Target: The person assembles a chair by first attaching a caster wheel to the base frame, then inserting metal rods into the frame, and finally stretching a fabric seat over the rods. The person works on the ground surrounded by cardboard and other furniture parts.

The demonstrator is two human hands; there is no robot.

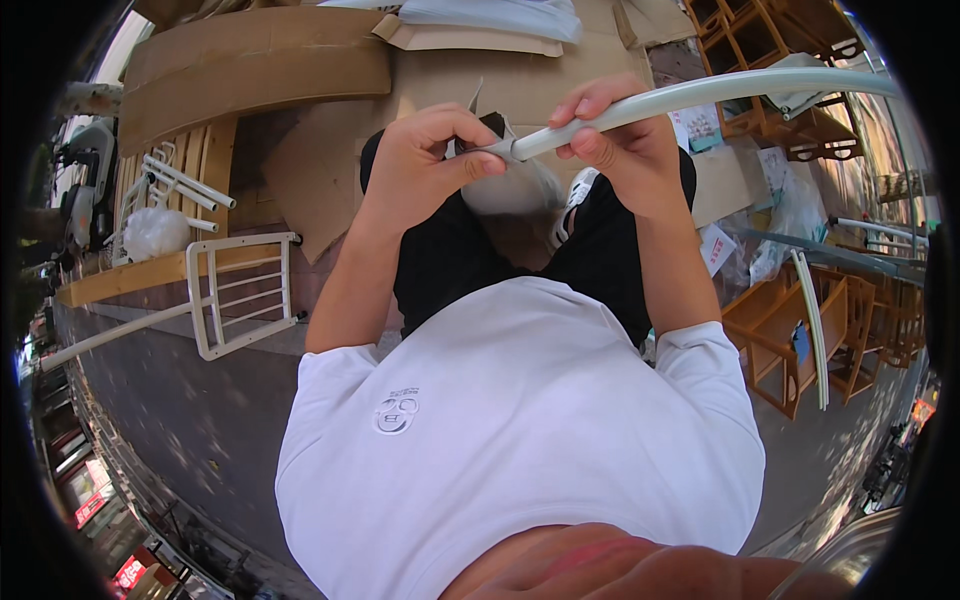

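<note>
A long, pale, curved tube [740, 88] runs from in front of me out to the upper right. My right hand [640, 160] is closed round it near its left end, thumb below and fingers above. At that end my left hand [425, 160] pinches a thin greyish piece [508, 151] between thumb and forefinger. Whether this piece is film or part of the tube I cannot tell. A narrow pointed sliver [476, 95] sticks up behind the left fingers. Between my knees, under the hands, lies a whitish translucent bag [512, 190], partly hidden.
Cardboard sheets [330, 170] cover the ground ahead. At left stand a white metal rack [245, 295], white tubes [190, 183] and wooden planks [150, 275]. Brown wooden furniture [780, 330] stands at right, near clear plastic wrapping [790, 225] and papers [716, 248].
</note>
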